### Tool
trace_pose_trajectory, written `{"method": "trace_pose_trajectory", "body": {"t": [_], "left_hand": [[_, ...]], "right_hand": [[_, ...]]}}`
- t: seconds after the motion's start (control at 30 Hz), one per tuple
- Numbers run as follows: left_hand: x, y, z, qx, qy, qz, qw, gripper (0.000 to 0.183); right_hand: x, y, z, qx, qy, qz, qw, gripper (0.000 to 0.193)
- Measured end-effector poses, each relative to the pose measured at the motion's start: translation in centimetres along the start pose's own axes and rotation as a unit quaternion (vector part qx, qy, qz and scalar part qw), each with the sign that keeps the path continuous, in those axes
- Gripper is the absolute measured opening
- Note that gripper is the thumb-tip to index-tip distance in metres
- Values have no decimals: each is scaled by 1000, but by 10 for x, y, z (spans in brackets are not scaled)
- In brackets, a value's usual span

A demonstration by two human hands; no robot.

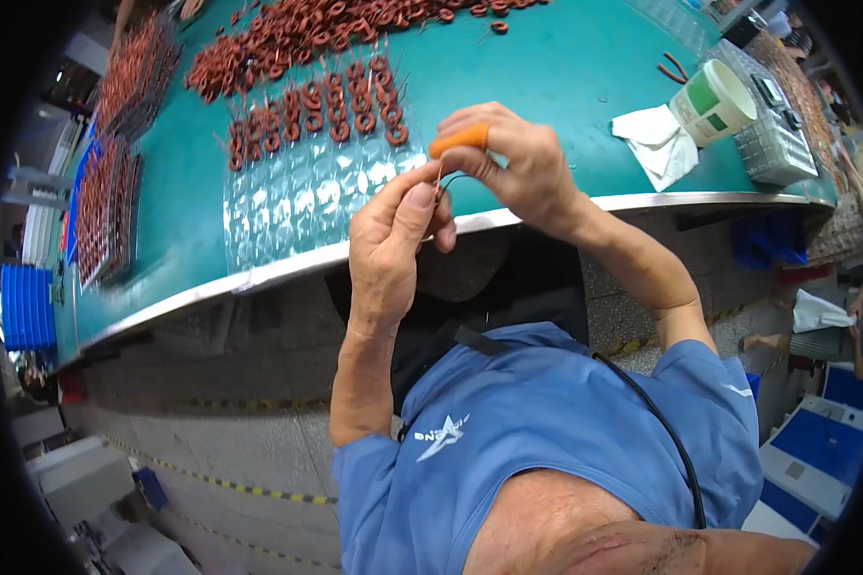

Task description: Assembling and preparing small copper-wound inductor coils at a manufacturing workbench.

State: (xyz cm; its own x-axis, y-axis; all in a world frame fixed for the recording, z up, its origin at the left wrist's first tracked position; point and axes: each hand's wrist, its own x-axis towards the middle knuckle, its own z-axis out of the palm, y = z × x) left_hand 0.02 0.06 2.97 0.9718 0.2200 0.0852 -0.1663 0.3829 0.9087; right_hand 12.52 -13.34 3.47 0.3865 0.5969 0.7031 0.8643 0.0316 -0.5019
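Observation:
Above the table's front edge my two hands meet. My left hand (390, 240) is closed, thumb against fingers, on a small ring coil that its fingers mostly hide. Thin wire leads (439, 180) stick up from it, one reddish and one dark and curved. My right hand (523, 158) pinches at the upper end of the leads. An orange finger cot (460, 142) covers one of its fingers. Just beyond my left hand lies a clear plastic tray (297, 206) with round pockets. Red-brown ring coils (339, 107) stand in columns over its far part.
A heap of red-brown ring coils (297, 38) lies at the back of the green table (547, 67). Filled trays (110, 206) are stacked at the left. On the right are a white cloth (650, 144), a white-and-green tub (714, 103), red-handled pliers (673, 67) and clear trays (781, 144).

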Motion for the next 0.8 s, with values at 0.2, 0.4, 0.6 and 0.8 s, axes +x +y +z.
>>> {"method": "trace_pose_trajectory", "body": {"t": [0.2, 0.4, 0.6, 0.8], "left_hand": [[21, -23, -11, 5, 47, 16, 999, 22], [12, -16, -2, 70, -1, 52, 996, 26], [16, -30, 4, -2, 15, 88, 996, 19], [11, -40, 13, -17, 51, 78, 996, 16]], "right_hand": [[-9, -14, 12, -170, 48, -143, 974, 27], [-3, -19, 14, -45, 122, -125, 984, 11], [-6, -14, -6, 281, 88, 205, 933, 17], [-17, 0, 5, 498, 77, 344, 792, 20]]}}
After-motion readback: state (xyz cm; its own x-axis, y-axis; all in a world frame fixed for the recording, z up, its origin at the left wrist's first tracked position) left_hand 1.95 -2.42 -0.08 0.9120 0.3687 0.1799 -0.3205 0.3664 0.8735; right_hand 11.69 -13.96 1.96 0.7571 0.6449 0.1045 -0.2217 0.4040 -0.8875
